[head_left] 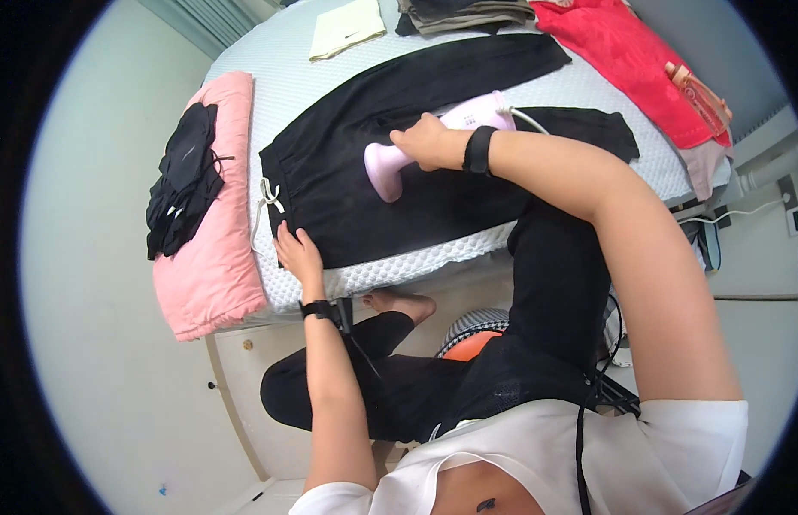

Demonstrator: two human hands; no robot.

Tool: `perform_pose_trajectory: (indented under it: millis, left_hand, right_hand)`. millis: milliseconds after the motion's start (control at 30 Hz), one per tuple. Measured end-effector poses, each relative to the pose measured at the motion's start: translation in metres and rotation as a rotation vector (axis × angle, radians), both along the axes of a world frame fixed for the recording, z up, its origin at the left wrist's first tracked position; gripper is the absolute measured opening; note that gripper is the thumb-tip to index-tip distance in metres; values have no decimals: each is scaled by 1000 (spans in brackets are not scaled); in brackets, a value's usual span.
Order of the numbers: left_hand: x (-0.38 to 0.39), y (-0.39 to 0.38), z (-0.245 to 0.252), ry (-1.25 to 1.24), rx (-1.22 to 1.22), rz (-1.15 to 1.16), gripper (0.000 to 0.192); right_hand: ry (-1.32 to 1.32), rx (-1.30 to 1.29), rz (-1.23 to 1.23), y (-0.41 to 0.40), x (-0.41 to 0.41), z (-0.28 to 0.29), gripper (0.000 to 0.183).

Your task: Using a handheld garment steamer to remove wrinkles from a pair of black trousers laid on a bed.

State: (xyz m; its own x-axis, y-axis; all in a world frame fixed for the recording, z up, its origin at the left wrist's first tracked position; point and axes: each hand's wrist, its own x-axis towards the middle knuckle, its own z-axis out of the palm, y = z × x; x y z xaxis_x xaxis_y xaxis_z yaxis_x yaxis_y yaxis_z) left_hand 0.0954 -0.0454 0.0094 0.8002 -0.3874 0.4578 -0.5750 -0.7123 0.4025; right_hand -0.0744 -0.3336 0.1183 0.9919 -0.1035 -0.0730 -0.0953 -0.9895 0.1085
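Note:
Black drawstring trousers (399, 199) lie spread flat on the bed, waistband to the left and legs running right. My right hand (428, 141) grips the handle of a pink handheld garment steamer (384, 170), its wide head over the middle of the trousers. Whether the head touches the cloth I cannot tell. From the steamer's base a white cord (531, 121) runs right and passes behind my forearm. My left hand (299, 251) rests flat, fingers apart, on the waistband's near corner, just below the white drawstring (269, 196).
A folded pink quilt (212, 290) with crumpled black clothing (186, 174) on it lies along the bed's left end. Toward the far side are a folded pale-yellow garment (347, 29) and stacked dark clothes (466, 16). Red cloth (611, 58) at right carries a clear bottle (701, 100).

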Motion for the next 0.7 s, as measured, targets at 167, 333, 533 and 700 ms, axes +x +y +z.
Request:
perform_pose_trajectory:
  millis: [167,333,533,700]
  left_hand:
    - [7,14,-50,-36,469,22,55]
    - [1,9,-48,-47,460,118,53]
    - [-12,-19,-24,-133,545,214,47]
    - [-18,-32,-41,-43,446,-53,55]
  right_hand:
    - [47,-25,-59,-16,-13,10,40]
    - [56,31,-88,-17,-21,14,40]
    - [64,0,22,-27,-44,20,41]
    - [99,-18,15,-30,-67,24,43]
